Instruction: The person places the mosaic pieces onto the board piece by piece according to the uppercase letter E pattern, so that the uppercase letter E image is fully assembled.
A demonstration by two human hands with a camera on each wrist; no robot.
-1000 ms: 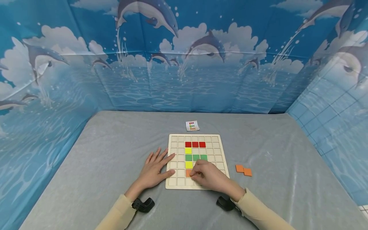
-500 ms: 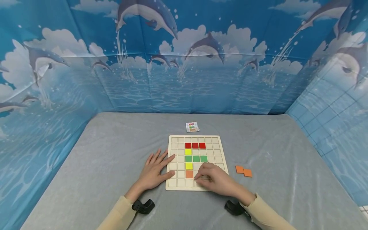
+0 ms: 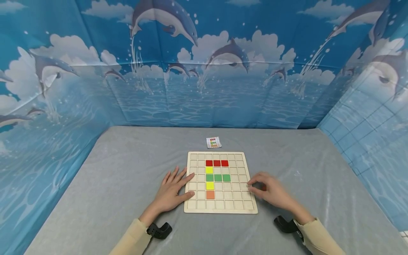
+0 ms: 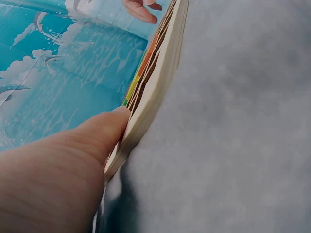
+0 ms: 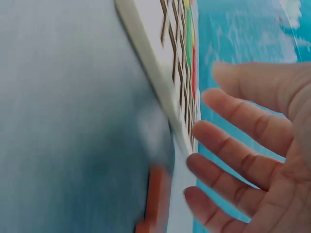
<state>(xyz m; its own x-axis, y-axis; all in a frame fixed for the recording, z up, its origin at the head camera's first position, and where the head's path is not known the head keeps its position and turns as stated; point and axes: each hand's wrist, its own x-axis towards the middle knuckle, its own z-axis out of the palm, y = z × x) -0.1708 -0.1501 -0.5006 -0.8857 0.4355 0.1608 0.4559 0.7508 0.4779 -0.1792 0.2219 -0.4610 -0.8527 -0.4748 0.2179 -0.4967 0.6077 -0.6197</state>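
A wooden grid board lies on the grey cloth. Set in its cells are three red tiles, two yellow tiles, three green tiles and one orange tile. My left hand rests at the board's left edge, fingers spread, with thumb and forefinger over the rim. Just past the right edge hovers my right hand, its fingers loosely bent and holding nothing in the right wrist view. Below those fingers, loose orange tiles lie on the cloth, mostly hidden by the hand in the head view.
A small printed card with a coloured grid pattern lies beyond the board's far edge. A blue dolphin curtain hangs behind the grey cloth and along both sides.
My right hand has let go of the orange tile in the board and moved right, off the board to above the loose orange tiles. The left hand stays in place.
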